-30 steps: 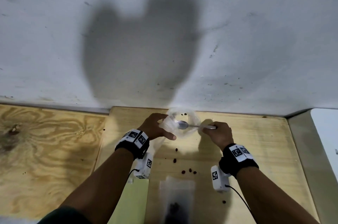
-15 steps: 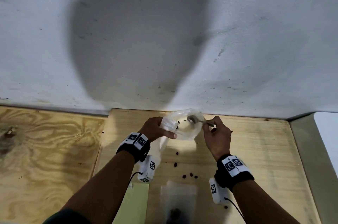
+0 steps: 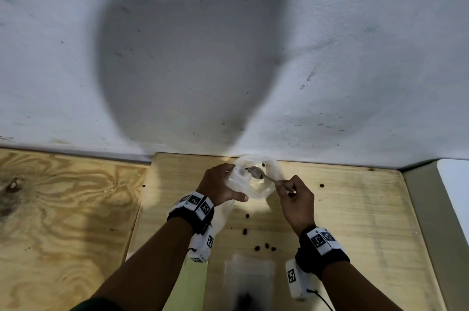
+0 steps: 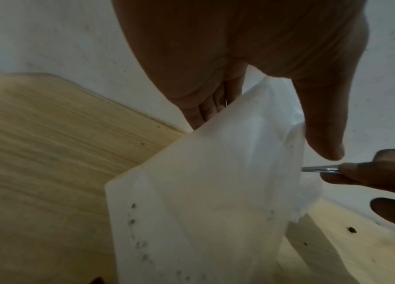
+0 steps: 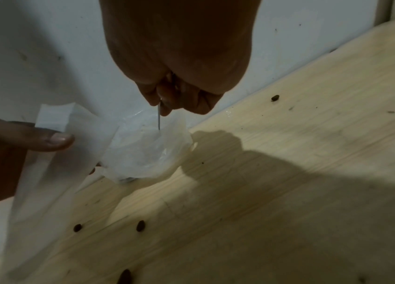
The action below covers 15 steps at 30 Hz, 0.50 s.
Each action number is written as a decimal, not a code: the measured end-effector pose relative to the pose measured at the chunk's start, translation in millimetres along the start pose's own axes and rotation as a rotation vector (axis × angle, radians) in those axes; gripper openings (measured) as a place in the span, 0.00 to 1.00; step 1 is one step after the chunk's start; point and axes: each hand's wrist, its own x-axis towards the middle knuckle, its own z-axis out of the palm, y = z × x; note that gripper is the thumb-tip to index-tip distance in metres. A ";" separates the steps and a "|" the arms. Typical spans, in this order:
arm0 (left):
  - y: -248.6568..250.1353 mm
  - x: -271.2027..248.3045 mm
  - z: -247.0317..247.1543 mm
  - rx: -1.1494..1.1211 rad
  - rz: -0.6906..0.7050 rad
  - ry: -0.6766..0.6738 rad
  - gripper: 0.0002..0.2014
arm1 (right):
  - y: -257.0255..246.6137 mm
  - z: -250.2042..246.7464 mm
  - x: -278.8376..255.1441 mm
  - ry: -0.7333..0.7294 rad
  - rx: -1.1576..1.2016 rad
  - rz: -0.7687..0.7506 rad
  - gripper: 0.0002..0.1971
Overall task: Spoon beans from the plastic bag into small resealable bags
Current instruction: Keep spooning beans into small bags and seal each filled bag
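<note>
My left hand (image 3: 225, 185) grips the left rim of the clear plastic bag (image 3: 264, 191) and holds its round mouth open near the wall. My right hand (image 3: 285, 185) pinches the handle of a metal spoon (image 3: 256, 173), whose bowl sits inside the bag's mouth. A couple of beans cling to the bag's inner wall. In the left wrist view the bag (image 4: 215, 192) hangs below my thumb, with the spoon handle (image 4: 320, 169) entering from the right. A small resealable bag (image 3: 250, 272) holding some dark beans lies at the table's near edge.
Several loose beans (image 3: 245, 231) lie scattered on the light wooden table (image 3: 355, 222) between my wrists; one more (image 3: 321, 185) lies to the right. A pale green sheet (image 3: 196, 285) lies left of the small bag. The white wall (image 3: 228, 56) stands right behind the plastic bag.
The bag's mouth has opened into a wider circle. My right hand has turned and come below the spoon, and the spoon's bowl now sits further inside the bag.
</note>
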 end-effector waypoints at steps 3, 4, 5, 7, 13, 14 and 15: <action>2.8 -1.7 7.3 0.000 0.025 0.010 0.51 | -3.7 3.9 -2.6 -0.017 0.029 0.036 0.18; 2.9 -2.4 10.5 -0.024 0.026 0.017 0.50 | -5.6 6.6 -4.5 -0.027 0.038 0.051 0.18; 3.4 -3.5 13.5 -0.063 0.021 0.027 0.50 | -7.0 9.7 -6.8 -0.033 0.053 0.073 0.18; 2.4 -4.0 19.8 -0.146 0.003 0.047 0.49 | -6.4 17.0 -10.6 -0.023 0.088 0.150 0.19; 4.3 -2.4 23.3 -0.242 -0.031 0.031 0.41 | -5.7 40.0 -17.2 -0.005 0.315 0.504 0.21; 4.5 -2.4 22.0 -0.243 -0.035 0.019 0.41 | -8.4 42.5 -16.6 0.000 0.356 0.537 0.20; 4.5 -2.2 20.6 -0.244 -0.041 0.008 0.40 | -11.8 43.9 -15.3 0.003 0.396 0.564 0.19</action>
